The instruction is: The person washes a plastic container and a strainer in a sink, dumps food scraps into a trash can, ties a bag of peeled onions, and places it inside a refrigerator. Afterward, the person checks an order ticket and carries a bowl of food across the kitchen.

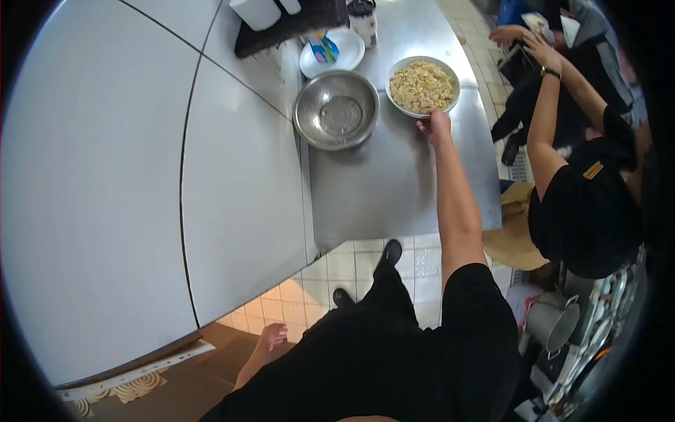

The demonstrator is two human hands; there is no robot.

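Note:
My right hand (436, 126) grips the near rim of a round plate (417, 113) heaped with fried rice (422, 86), at the far part of the steel table (373, 193). The plate seems to rest on or just above the tabletop; which one I cannot tell. Left of it stands a metal bowl (336, 110) with nothing visible inside. My left hand (275, 335) hangs low at the lower left, away from the table, fingers slightly apart and holding nothing.
Behind the bowl are a white plate (350, 50) with a blue packet (324, 48), and a patterned container (363, 27). A dark shelf (281, 32) juts from the tiled wall. People work at the right, near a large pot (552, 323).

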